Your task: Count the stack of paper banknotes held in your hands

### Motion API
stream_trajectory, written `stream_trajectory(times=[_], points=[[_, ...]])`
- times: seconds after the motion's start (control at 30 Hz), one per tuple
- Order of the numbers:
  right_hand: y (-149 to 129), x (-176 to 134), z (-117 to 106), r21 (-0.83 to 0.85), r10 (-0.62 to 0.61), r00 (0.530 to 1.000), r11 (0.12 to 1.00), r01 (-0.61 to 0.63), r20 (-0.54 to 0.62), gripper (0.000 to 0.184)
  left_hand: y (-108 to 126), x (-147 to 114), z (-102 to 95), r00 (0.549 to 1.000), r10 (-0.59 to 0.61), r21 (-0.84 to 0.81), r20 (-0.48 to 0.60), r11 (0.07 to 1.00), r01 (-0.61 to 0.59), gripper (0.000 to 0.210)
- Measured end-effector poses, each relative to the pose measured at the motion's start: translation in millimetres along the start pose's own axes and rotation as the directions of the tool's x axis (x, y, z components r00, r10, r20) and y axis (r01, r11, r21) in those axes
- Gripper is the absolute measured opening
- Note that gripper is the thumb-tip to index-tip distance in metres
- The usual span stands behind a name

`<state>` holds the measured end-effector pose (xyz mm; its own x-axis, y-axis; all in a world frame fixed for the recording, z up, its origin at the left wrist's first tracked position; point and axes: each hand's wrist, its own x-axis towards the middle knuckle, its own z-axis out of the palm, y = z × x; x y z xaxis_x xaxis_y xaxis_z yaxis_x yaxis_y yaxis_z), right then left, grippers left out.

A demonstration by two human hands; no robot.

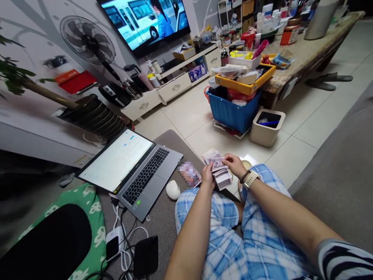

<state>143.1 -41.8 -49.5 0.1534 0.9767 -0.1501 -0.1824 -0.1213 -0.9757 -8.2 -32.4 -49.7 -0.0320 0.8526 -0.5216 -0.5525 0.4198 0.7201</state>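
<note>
A stack of banknotes (223, 179) is held above my lap, its upper notes fanned and a "5" visible on one of them. My left hand (207, 175) is closed round the left side of the stack. With its fingers pinched, my right hand (234, 165) grips the upper right edge of the notes. A bracelet and a pale watch (251, 179) sit on my right wrist. Just left of the notes lies a phone (190, 173), its screen lit, with a white mouse (173, 189) beside it.
An open laptop (151, 175) rests on the grey sofa at left, near cables and a power bank (114, 243). On the tiled floor ahead stand a blue bin (233, 113) and a beige waste bin (265, 134). A cluttered wooden table (305, 58) is at right.
</note>
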Motion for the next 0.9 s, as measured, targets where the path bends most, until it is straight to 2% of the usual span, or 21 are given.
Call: stream_trajectory(times=[0.13,0.47,0.7,0.9], points=[[-3.1,-3.4,1.4,0.025,0.001,1.000,1.000,-0.002,0.016,0.054,0.5,5.1,-0.7,1.000,-0.027,-0.019,0.008,0.999,0.027,0.013],[-8.0,-6.3,1.7,0.047,0.031,0.998,0.998,-0.033,0.046,0.054,-5.4,13.8,-7.0,1.000,-0.022,-0.019,0.011,1.000,0.022,0.020],[-6.7,-7.0,0.4,0.056,0.040,0.997,0.998,-0.044,0.070,0.058,-1.3,10.0,-4.4,0.997,-0.032,0.017,-0.064,0.999,0.033,0.027],[-1.3,-7.1,0.9,0.031,0.056,0.997,0.998,-0.058,0.052,0.056,0.7,1.6,0.9,0.999,-0.019,0.005,-0.040,1.000,0.019,0.021]])
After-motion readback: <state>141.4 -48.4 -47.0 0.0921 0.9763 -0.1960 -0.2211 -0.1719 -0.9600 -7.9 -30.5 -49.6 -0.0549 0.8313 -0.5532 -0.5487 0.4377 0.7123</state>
